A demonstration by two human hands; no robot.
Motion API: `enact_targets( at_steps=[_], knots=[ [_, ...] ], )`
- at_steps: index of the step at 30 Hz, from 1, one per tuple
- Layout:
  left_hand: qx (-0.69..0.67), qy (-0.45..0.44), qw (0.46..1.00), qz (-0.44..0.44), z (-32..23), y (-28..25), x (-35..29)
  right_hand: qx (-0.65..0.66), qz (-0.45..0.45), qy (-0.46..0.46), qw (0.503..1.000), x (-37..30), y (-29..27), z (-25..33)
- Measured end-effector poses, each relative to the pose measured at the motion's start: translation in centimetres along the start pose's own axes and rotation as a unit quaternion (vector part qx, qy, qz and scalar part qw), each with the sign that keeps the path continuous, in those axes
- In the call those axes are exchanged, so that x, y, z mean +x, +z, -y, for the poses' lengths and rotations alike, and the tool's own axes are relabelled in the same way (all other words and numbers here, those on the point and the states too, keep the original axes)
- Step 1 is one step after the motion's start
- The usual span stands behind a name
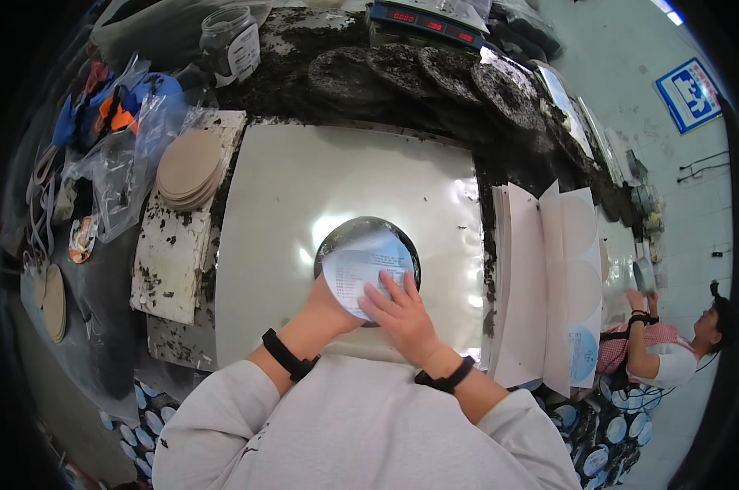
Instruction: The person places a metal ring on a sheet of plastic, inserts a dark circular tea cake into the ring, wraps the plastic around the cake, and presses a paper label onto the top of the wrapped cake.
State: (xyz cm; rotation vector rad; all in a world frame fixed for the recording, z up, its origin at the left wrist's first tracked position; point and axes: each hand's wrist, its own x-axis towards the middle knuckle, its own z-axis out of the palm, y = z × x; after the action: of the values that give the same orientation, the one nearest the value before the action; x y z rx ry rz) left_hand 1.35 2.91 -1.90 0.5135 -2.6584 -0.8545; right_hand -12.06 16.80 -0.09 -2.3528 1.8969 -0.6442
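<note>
A round pale-blue paper label (361, 273) with fine print lies tilted over a dark, glossy round disc (410, 245), whose rim shows behind it. My left hand (330, 306) holds the label from the left and beneath, with its fingers mostly hidden by the paper. Across the label's lower right lies my right hand (402, 318), its fingers apart and stretched over the paper. Both hands are above the pale, shiny board (288, 188) in front of me.
Round brown cards (190, 167) are stacked at left near plastic bags (120, 184). Dark crumbly discs (394, 69), a clear jar (229, 41) and a digital scale (427, 23) stand at the back. White folded sheets (520, 278) flank the board. Another person (663, 347) works at far right.
</note>
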Motion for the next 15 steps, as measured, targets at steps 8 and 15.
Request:
enact_targets(
  at_steps=[8,15],
  knots=[
    [-0.137,-0.058,0.989,0.027,-1.9,-2.3,1.4,0.159,0.072,0.104,0.979,5.3,-1.7,-1.4],
    [-0.056,0.01,0.998,0.02,-1.4,-5.5,-0.9,0.12,0.103,0.129,0.979,6.7,0.0,-2.3]
  ],
)
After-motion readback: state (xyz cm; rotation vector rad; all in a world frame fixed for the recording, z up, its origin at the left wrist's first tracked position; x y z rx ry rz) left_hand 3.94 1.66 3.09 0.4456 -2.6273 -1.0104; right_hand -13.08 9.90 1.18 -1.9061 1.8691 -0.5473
